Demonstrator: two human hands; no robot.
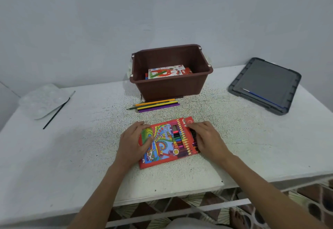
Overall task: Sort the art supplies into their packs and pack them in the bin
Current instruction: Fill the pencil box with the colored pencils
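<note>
A red colour pencil pack lies flat on the white table in front of me, its window showing several pencils inside. My left hand holds the pack's left edge, thumb on top. My right hand lies on the pack's open right end, fingers against the pencil ends that stick out there. Several loose colour pencils lie side by side just in front of the brown bin. Inside the bin lies a white and red oil pastel pack.
A grey bin lid with a thin blue brush on it sits at the back right. At the left lie a clear paint palette and a black brush. The table's near edge is close below the pack.
</note>
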